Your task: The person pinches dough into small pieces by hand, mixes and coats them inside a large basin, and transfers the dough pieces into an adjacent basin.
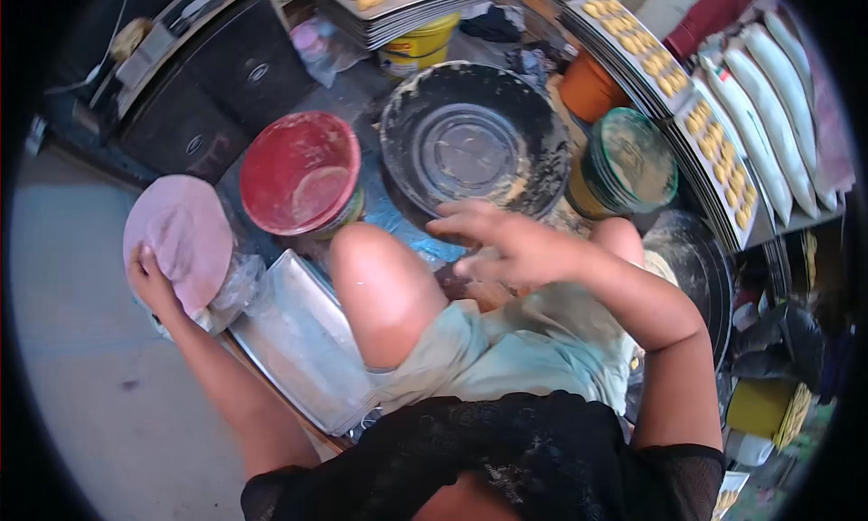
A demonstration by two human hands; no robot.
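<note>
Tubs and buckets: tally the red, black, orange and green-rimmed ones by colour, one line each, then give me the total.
Red bucket: 1
Black tubs: 2, the large one ahead and a partly hidden one by the right knee
Orange bucket: 1
Green-rimmed bucket: 1
Total: 5

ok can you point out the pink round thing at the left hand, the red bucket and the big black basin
Pink round thing (pixel 194 227): head view, its upper face.
Red bucket (pixel 287 164): head view, inner wall.
Black basin (pixel 463 150): head view, inside bottom.
</note>
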